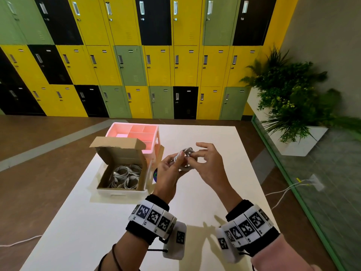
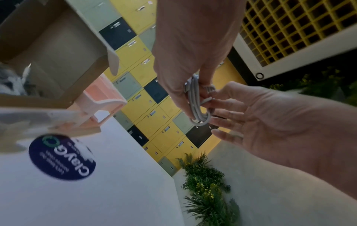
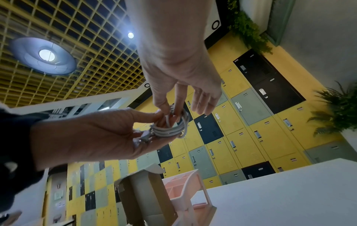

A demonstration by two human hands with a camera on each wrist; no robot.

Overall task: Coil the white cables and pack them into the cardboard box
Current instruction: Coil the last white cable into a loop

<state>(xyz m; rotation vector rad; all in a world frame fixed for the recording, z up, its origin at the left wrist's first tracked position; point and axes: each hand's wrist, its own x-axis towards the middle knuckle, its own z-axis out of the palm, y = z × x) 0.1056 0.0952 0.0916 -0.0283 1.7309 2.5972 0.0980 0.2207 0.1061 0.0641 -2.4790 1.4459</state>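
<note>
A white cable [image 1: 186, 155], wound into a small coil, is held above the white table [image 1: 195, 202]. My left hand [image 1: 176, 161] grips the coil [image 3: 170, 130] between thumb and fingers. My right hand [image 1: 195, 153] pinches a strand at the top of the coil [image 2: 197, 100] with thumb and forefinger, its other fingers spread. The open cardboard box [image 1: 121, 153] stands to the left of my hands, lid flap raised. Several coiled white cables [image 1: 125, 176] lie inside it.
A pink compartment organizer [image 1: 134, 133] stands just behind the box, and a white tray [image 1: 121, 192] sits under it. A round dark blue sticker [image 1: 155, 176] lies on the table below my left hand. Lockers [image 1: 136, 65] fill the far wall, with plants [image 1: 293, 98] at right.
</note>
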